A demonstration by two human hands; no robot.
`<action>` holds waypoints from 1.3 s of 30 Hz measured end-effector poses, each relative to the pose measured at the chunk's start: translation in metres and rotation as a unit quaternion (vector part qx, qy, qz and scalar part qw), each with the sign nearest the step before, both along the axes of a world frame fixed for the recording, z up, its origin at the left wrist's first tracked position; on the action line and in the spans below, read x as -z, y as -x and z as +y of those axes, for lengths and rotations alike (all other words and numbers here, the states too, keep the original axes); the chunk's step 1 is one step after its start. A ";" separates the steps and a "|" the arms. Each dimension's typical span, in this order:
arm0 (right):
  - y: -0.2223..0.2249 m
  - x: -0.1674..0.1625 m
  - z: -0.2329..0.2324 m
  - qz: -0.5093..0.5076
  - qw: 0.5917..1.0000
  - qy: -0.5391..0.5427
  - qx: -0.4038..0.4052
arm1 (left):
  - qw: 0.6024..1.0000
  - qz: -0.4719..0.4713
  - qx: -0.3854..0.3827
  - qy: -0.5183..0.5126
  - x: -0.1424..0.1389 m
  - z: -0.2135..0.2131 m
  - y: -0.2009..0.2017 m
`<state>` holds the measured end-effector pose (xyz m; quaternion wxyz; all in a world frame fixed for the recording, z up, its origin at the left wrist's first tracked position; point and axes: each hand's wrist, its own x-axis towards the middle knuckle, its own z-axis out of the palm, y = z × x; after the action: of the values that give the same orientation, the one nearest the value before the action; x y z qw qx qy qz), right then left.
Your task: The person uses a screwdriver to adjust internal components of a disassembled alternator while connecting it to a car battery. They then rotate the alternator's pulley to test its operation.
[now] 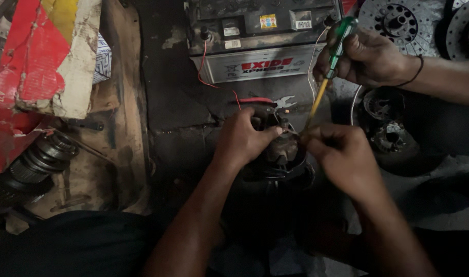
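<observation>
A dark, round, grimy motor-like part [281, 154] is seen low in the middle of the head view, resting on the stained dark floor [178, 102] just in front of a grey-and-black car battery [257, 38]. The left hand [243, 138] is laid on the part's left upper side, its fingers curled together and pressed against the top of it. The right hand [342, 156] is held at the part's right edge, fingers closed in a pinch; what is pinched is too small and dark to be made out.

A co-worker's hand [370, 56], with a dark band at the wrist, comes in from the right and is wrapped around a screwdriver with a green translucent handle and yellow shaft [329, 64], whose tip is pointed down at the part's top. A thin red wire [214, 82] is run from the battery toward the part. Perforated metal discs [403, 20] lie at upper right, torn red-and-white cardboard [37, 61] at left.
</observation>
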<state>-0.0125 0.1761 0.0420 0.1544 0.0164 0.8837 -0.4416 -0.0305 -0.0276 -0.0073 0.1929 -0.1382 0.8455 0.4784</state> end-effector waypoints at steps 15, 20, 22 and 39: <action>0.003 0.014 0.008 -0.015 0.998 0.052 0.045 | 0.997 0.080 0.001 0.012 0.012 -0.001 -0.001; 0.002 0.011 0.008 0.047 0.995 0.077 0.045 | 1.000 0.026 -0.005 0.006 0.010 -0.001 0.000; 0.002 0.010 0.006 -0.089 0.988 0.105 0.077 | 0.999 0.044 -0.006 0.003 0.010 -0.001 0.000; 0.002 0.015 0.005 -0.181 0.973 0.114 0.091 | 0.994 0.110 -0.004 -0.009 0.014 0.000 -0.001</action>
<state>-0.0142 0.1809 0.0275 0.2721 0.1586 0.7797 -0.5412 -0.0292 -0.0276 -0.0215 0.0974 -0.0866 0.8567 0.4990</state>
